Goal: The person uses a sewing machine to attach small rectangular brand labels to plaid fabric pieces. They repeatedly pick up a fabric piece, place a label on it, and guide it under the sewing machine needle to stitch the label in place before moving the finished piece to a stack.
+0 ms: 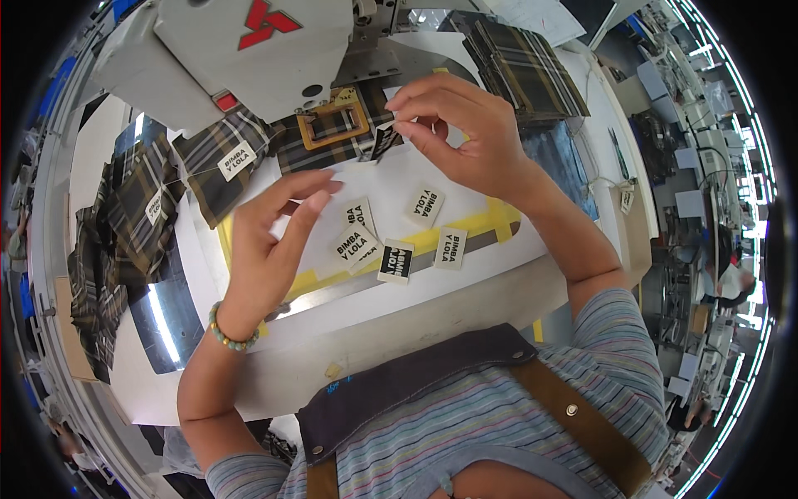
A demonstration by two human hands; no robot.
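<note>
Closest in, loose labels [450,249] lay unattached, work evidently left. The left hand [278,241] hung empty, thumb and fingers apart; beside it, plaid panels [204,195] already bore labels! Farther up, the right hand [465,133] pinched a dark label [384,140] near the tan frame [337,140] over plaid cloth [332,125]. Beyond, a plaid stack [524,66] showed no labels, its status unclear.

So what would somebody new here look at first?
Probably the big white sewing machine at the top, with its bright red emblem. Just below it, the right hand pinches a small black-and-white label. Cream labels with black print lie scattered around the picture's middle.
</note>
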